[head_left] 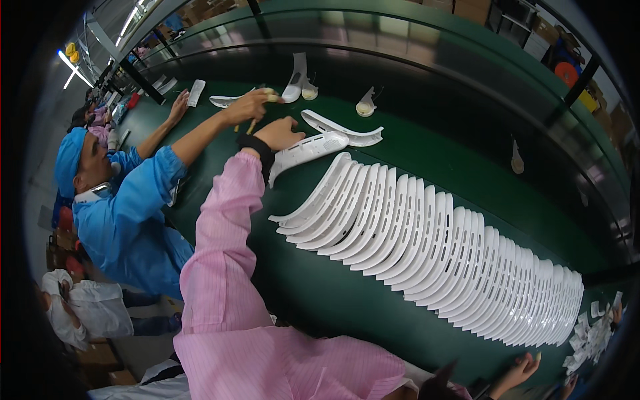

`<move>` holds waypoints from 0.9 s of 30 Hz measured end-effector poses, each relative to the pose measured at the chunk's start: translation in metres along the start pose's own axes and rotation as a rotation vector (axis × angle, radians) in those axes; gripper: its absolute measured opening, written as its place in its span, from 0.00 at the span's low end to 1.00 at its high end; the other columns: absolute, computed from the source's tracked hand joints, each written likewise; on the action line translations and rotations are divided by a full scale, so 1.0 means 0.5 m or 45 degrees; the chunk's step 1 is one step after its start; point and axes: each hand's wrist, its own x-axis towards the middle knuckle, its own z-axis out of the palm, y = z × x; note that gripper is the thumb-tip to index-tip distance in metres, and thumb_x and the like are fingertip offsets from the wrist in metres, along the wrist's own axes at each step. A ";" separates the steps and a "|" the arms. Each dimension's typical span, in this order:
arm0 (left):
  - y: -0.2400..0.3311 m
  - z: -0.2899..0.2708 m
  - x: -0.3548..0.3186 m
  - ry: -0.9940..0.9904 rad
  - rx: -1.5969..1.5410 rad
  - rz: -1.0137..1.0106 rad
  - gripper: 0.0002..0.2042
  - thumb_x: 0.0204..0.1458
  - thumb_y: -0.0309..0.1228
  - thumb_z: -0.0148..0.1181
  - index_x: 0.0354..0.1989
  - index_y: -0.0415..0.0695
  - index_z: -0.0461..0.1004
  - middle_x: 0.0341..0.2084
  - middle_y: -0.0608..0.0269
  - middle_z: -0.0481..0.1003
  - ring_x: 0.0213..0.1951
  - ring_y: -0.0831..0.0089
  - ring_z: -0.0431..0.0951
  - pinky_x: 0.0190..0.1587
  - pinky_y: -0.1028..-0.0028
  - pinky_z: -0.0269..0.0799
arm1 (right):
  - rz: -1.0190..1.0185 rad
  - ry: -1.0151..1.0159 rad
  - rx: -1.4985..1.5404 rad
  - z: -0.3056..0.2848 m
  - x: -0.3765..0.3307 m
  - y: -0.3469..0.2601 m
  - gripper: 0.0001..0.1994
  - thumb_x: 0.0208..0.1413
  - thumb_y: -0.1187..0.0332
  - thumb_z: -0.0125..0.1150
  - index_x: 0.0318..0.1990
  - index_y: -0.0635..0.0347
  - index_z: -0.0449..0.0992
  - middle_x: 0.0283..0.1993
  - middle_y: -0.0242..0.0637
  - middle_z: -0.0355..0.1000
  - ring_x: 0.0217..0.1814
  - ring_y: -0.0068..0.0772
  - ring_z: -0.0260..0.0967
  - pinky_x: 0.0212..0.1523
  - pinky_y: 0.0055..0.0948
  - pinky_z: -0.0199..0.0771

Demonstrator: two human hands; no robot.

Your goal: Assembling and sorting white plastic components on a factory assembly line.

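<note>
My left hand [280,134], its arm in a pink sleeve with a black band at the wrist, reaches across the green table. Its fingers are bent over a slotted white curved plastic panel [310,152], gripping its upper edge. A second white panel [363,138] lies against that one, partly crossing it. Low in the picture, my right hand [519,375] rests near the end of the panel row, fingers partly apart, a pale finger cot on one tip. Nothing shows in it. Between my hands runs a long row of nested white panels [427,247].
At left a co-worker in blue [133,200] reaches over the table, one hand [250,107] by a white part [294,80]. Small pale parts [366,105] lie along the dark far strip. A pile of small white pieces [587,340] sits at right, with another person's hand [617,312].
</note>
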 end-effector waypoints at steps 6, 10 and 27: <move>0.067 -0.015 -0.153 -0.199 -0.127 0.182 0.27 0.53 0.50 0.57 0.44 0.32 0.76 0.39 0.41 0.78 0.41 0.52 0.79 0.46 0.65 0.72 | 0.018 -0.179 0.175 -0.021 0.011 0.010 0.23 0.61 0.71 0.54 0.62 0.65 0.61 0.49 0.40 0.69 0.40 0.29 0.66 0.40 0.25 0.67; 0.103 -0.005 -0.260 0.075 -0.142 0.160 0.18 0.49 0.39 0.62 0.44 0.39 0.78 0.32 0.47 0.79 0.35 0.54 0.80 0.40 0.65 0.74 | 0.051 -0.005 -0.022 0.010 -0.005 -0.016 0.20 0.64 0.70 0.49 0.62 0.59 0.63 0.45 0.31 0.69 0.39 0.19 0.63 0.36 0.17 0.62; -0.019 0.018 -0.007 0.121 -0.557 0.493 0.30 0.53 0.31 0.65 0.63 0.40 0.61 0.54 0.52 0.69 0.50 0.64 0.74 0.53 0.71 0.70 | 0.035 -0.037 -0.056 0.060 -0.039 -0.061 0.19 0.60 0.73 0.53 0.59 0.55 0.67 0.39 0.29 0.70 0.36 0.18 0.64 0.35 0.19 0.66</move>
